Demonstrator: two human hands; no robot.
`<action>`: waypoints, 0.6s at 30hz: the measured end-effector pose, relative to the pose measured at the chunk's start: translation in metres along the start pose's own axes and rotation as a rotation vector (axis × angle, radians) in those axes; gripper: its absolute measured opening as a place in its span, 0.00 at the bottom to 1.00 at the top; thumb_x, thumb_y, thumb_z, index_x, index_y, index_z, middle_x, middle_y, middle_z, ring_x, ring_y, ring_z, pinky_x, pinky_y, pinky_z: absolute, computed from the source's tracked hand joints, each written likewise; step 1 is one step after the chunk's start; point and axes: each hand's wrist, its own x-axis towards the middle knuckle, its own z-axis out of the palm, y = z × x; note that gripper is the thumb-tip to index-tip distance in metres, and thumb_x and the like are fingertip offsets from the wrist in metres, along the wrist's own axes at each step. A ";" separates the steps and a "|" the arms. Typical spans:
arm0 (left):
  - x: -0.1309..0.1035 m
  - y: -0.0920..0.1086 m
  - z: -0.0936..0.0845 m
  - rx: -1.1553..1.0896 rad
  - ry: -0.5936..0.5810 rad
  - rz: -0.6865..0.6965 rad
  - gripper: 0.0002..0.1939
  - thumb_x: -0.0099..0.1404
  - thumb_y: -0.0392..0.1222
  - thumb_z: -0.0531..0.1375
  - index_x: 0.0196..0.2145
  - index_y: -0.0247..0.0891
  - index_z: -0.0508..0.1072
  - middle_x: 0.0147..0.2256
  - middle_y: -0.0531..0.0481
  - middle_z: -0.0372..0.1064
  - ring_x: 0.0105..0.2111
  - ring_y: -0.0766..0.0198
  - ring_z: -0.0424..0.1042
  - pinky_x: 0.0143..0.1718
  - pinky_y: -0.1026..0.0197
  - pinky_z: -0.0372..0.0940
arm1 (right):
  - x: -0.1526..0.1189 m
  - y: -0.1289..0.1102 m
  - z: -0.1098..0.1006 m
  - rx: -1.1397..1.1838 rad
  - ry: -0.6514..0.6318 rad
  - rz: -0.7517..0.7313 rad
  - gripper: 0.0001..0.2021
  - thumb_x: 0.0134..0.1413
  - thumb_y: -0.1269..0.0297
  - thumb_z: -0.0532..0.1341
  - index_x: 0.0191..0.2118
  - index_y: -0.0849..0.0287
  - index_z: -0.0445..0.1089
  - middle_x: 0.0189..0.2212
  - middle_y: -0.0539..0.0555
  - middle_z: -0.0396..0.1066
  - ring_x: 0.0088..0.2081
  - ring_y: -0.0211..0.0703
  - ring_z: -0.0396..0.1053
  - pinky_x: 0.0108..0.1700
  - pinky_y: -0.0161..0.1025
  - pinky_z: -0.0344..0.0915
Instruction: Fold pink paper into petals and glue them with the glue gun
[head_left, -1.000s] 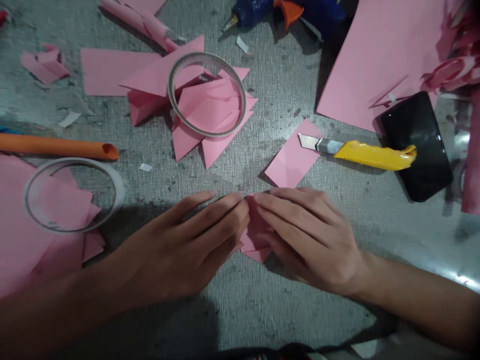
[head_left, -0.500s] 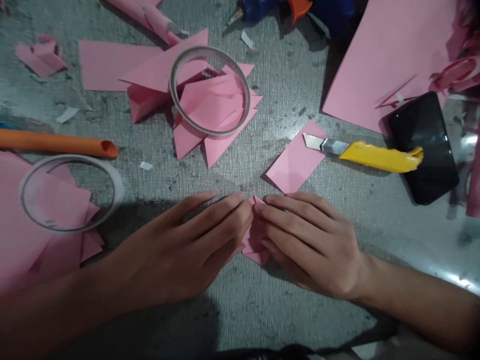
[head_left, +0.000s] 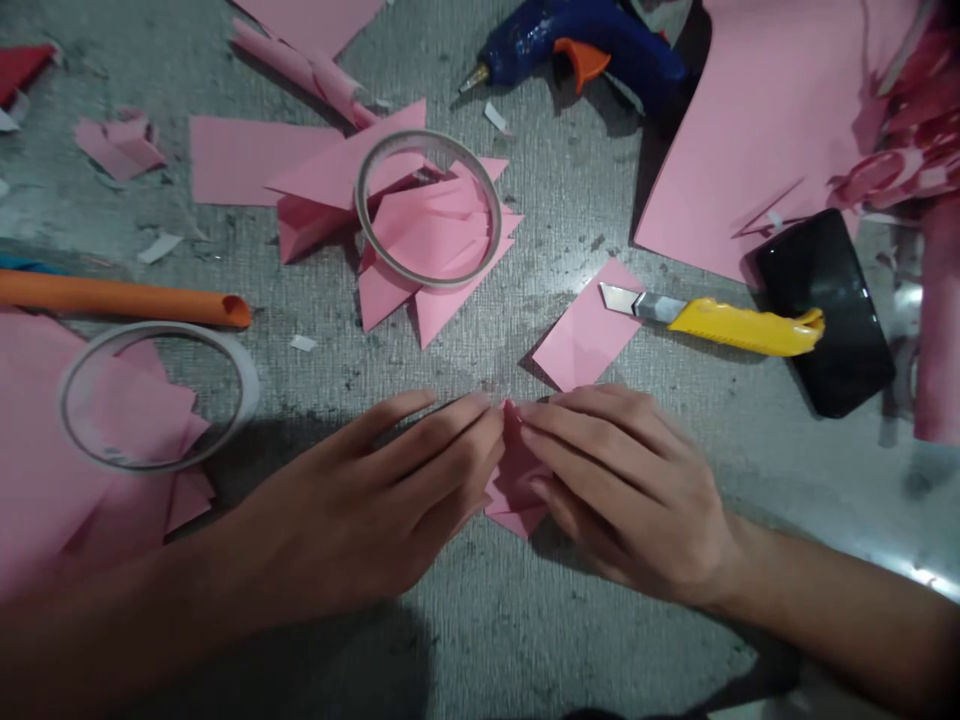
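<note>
No readable text, brands or numbers; small dark marks (head_left: 112, 455) on white tape roll (head_left: 250, 385), too blurred.

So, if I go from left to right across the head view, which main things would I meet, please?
White tape ring → left hand → folded pink paper → right hand → flat black object → pink paper at the right edge.
</note>
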 end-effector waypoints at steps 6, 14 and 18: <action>0.000 0.001 0.000 -0.002 0.008 -0.009 0.21 0.79 0.36 0.61 0.65 0.22 0.72 0.63 0.34 0.74 0.65 0.44 0.73 0.61 0.42 0.72 | -0.008 -0.001 0.005 -0.067 -0.026 -0.065 0.09 0.66 0.75 0.67 0.49 0.63 0.80 0.57 0.57 0.82 0.57 0.56 0.78 0.64 0.57 0.74; 0.001 0.001 0.000 -0.012 0.014 -0.012 0.19 0.79 0.35 0.61 0.63 0.23 0.74 0.64 0.34 0.73 0.64 0.44 0.73 0.62 0.42 0.72 | -0.006 -0.001 0.002 -0.067 -0.038 -0.029 0.13 0.66 0.76 0.65 0.54 0.63 0.79 0.60 0.63 0.80 0.60 0.55 0.77 0.65 0.56 0.74; 0.002 0.000 -0.001 0.004 0.013 -0.008 0.19 0.79 0.36 0.62 0.62 0.23 0.75 0.63 0.34 0.74 0.63 0.45 0.74 0.61 0.42 0.73 | -0.002 -0.001 0.000 -0.084 -0.009 0.006 0.17 0.67 0.74 0.65 0.59 0.63 0.77 0.57 0.63 0.81 0.58 0.56 0.78 0.60 0.57 0.78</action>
